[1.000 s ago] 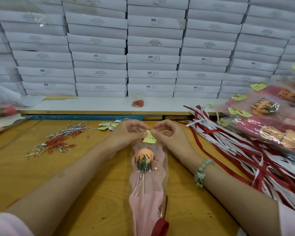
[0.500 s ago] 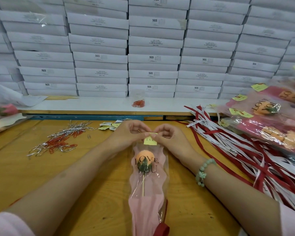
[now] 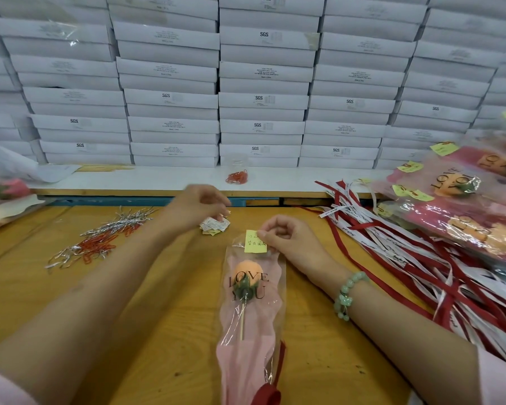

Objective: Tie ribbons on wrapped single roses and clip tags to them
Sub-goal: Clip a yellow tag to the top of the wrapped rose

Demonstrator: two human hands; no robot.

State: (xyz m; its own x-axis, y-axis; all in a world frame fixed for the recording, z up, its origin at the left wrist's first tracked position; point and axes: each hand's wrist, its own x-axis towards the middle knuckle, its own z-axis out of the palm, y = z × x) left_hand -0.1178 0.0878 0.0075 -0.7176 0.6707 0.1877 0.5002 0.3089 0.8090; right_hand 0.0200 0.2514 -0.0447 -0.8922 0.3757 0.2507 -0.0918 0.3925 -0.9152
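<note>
A wrapped orange rose [image 3: 247, 290] in clear film and pink paper lies lengthwise on the wooden table, a red ribbon [image 3: 268, 393] at its lower end. A yellow tag [image 3: 254, 241] sits at the wrapper's top edge. My right hand [image 3: 287, 239] pinches that tag against the film. My left hand [image 3: 196, 207] hovers, blurred, with curled fingers over a small pile of tags [image 3: 214, 225] further back; whether it holds anything is unclear.
Red and silver paper clips [image 3: 100, 239] are scattered at the left. Red and white ribbons [image 3: 406, 258] spread at the right, beside a heap of tagged wrapped roses [image 3: 462, 200]. A bag of red clips [image 3: 236, 176] stands on the white ledge below stacked white boxes [image 3: 263, 97].
My left hand has left the tag and moved back and left over the tag pile. My right hand stays pinching the yellow tag on the wrapper.
</note>
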